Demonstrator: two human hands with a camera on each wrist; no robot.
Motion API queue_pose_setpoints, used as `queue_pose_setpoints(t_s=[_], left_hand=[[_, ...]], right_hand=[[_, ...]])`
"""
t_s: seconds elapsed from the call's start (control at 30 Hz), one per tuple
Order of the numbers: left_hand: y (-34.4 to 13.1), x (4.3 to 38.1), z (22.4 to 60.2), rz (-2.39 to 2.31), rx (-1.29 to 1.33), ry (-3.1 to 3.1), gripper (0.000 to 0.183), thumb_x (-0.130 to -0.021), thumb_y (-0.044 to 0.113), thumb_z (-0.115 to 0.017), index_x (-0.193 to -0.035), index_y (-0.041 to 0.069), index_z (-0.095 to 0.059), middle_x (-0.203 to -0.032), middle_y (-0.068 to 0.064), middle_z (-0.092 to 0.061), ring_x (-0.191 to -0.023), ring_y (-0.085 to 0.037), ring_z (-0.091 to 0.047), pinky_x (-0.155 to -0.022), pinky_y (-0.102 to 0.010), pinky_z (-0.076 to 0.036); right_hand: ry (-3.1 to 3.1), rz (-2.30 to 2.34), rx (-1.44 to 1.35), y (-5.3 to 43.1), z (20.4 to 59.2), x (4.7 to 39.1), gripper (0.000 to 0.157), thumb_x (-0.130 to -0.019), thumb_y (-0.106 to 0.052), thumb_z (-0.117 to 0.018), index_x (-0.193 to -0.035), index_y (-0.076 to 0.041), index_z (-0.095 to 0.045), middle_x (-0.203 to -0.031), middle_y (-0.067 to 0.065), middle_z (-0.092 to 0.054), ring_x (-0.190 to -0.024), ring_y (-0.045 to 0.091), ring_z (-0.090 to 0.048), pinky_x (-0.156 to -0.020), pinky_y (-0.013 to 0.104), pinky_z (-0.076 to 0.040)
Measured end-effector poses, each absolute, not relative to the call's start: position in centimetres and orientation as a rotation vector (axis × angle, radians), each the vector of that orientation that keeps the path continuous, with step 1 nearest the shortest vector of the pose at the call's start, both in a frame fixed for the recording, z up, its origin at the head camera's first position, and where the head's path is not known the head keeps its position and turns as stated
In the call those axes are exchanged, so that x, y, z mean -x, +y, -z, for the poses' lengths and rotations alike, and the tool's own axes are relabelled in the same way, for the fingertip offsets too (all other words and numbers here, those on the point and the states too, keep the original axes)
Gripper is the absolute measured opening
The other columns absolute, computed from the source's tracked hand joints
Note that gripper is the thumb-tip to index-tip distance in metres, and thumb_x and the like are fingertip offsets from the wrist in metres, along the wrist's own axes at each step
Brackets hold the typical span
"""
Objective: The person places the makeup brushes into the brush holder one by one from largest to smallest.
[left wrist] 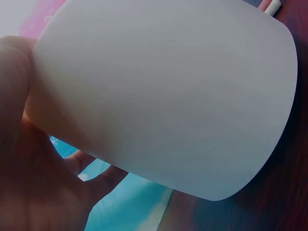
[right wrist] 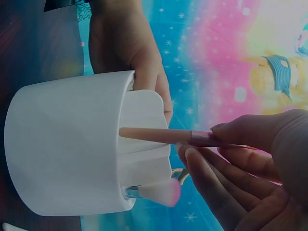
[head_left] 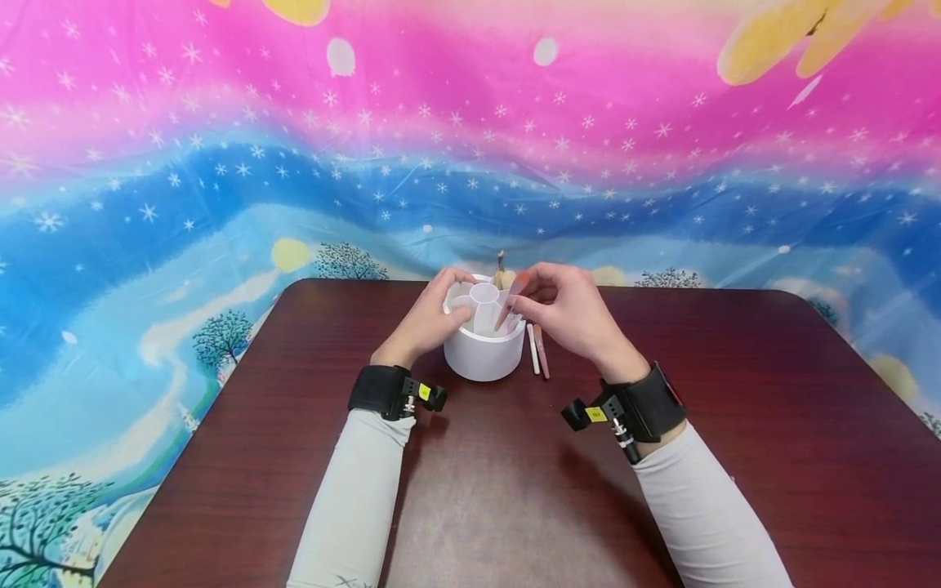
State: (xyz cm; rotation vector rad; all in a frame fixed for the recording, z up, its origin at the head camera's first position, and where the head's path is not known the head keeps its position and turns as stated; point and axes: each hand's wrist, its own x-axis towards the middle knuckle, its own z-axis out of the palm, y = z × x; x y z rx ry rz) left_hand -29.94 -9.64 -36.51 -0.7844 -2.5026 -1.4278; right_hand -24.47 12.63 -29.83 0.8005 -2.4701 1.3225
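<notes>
A white round makeup brush holder (head_left: 482,359) with dividers and a central cup stands near the table's far edge. My left hand (head_left: 432,317) grips its left side, thumb over the rim, fingers round the far side. In the right wrist view, my right hand (right wrist: 240,168) pinches a makeup brush (right wrist: 154,135) between thumb and fingers. Its peach handle points down at the holder's opening; the bristles are hidden by the hand there, but an orange-brown tip shows above the fingers in the head view. Another brush with pink-white bristles (right wrist: 161,192) stands in the holder.
Two slim brushes, one white (head_left: 532,349) and one pink (head_left: 541,353), lie on the dark wooden table (head_left: 662,506) right of the holder. Something gold-coloured (head_left: 501,265) rises at the holder's back. A colourful printed cloth (head_left: 441,122) hangs behind the table.
</notes>
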Motion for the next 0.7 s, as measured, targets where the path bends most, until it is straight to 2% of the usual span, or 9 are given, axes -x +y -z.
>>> queue_pose_setpoints(t_s=[0.23,0.47,0.7], left_hand=[[-9.45,30.25,36.87,1.393,0.757,-2.468,0.038,-0.075,0.014,-0.061,-0.112,0.018,-0.050,-0.122,0.001,-0.049,-0.110,-0.013,-0.042,-0.091,-0.042,-0.038],[-9.29,30.19,36.98,1.357,0.712,-2.490,0.040,-0.075,0.017,-0.062,-0.112,0.019,-0.049,-0.121,-0.002,-0.053,-0.104,-0.014,-0.047,-0.083,-0.041,-0.043],[-9.29,30.13,36.74,1.362,0.710,-2.517,0.039,-0.076,0.018,-0.063,-0.112,0.020,-0.048,-0.120,-0.001,-0.054,-0.102,-0.014,-0.049,-0.082,-0.041,-0.044]], right_hand=[[-2.487,-1.189,-0.794,12.64,30.30,24.85,0.010,-0.082,-0.014,-0.071,-0.087,-0.015,-0.063,-0.079,-0.003,-0.065,-0.069,0.012,-0.063,-0.062,0.030,-0.052],[-2.482,-1.110,-0.786,12.56,30.64,25.11,0.009,-0.083,-0.016,-0.070,-0.088,-0.013,-0.063,-0.078,-0.003,-0.066,-0.067,0.005,-0.060,-0.060,0.029,-0.051],[-2.487,-1.099,-0.802,12.59,30.64,25.06,0.008,-0.084,-0.016,-0.070,-0.086,-0.015,-0.062,-0.077,-0.005,-0.064,-0.068,0.005,-0.060,-0.061,0.028,-0.051]])
